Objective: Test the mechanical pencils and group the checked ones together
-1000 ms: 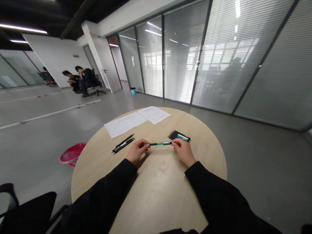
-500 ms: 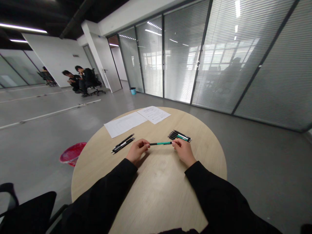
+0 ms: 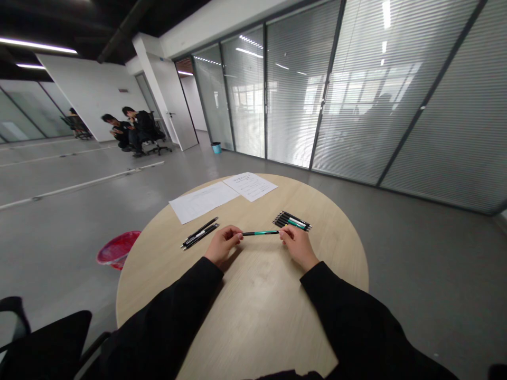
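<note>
My left hand [image 3: 222, 245] and my right hand [image 3: 299, 247] pinch opposite ends of a slim green-and-black pen [image 3: 260, 233], held level just above the round wooden table [image 3: 253, 290]. Close to my right fingers lies a small bundle of black pens with some green ones [image 3: 291, 220]. Left of my left hand, a pair of black pens [image 3: 200, 235] lie side by side. Farther ahead, two printed paper sheets [image 3: 204, 202] [image 3: 250, 186] lie flat on the tabletop.
A red bin [image 3: 118, 249] stands on the floor left of the table, with a black chair [image 3: 47, 343] at lower left. Two seated people [image 3: 132, 132] are far off at the left. Glass partitions with blinds [image 3: 293, 95] run along the right.
</note>
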The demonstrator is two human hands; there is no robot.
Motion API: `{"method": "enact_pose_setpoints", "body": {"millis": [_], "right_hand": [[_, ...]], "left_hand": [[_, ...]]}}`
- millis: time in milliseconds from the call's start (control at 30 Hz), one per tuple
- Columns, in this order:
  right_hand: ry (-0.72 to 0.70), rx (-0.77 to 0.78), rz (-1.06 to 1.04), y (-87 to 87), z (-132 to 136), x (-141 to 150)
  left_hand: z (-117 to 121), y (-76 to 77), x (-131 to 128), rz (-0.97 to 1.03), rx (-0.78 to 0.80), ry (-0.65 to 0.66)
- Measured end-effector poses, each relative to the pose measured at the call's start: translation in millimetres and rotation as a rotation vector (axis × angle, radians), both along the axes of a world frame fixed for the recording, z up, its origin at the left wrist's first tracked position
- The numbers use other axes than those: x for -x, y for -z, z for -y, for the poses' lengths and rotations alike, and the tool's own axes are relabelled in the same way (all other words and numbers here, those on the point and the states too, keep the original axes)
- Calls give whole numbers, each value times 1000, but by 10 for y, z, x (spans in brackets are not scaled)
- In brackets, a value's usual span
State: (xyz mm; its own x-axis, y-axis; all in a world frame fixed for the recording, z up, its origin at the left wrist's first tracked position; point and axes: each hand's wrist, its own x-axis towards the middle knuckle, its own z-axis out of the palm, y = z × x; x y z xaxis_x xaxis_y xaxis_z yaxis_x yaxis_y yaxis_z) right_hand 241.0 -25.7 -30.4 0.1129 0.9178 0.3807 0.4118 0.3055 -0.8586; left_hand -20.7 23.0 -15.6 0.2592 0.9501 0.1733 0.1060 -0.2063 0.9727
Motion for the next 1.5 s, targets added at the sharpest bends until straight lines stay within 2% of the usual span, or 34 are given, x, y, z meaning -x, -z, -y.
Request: {"method": "enact_pose_setpoints", "body": {"millis": [333, 733, 1167, 1500], "right_hand": [[1, 2, 20, 7, -4, -1], [-4, 1, 38, -34, 25, 8], [17, 4, 33, -70, 45, 25], [-8, 48, -212, 77, -73, 40]], "left_hand": [[22, -39, -14, 1, 2, 2], [-12, 6, 7, 12, -1, 16], [11, -20, 0, 20, 10, 8], [61, -94, -32, 23, 20, -10]]}}
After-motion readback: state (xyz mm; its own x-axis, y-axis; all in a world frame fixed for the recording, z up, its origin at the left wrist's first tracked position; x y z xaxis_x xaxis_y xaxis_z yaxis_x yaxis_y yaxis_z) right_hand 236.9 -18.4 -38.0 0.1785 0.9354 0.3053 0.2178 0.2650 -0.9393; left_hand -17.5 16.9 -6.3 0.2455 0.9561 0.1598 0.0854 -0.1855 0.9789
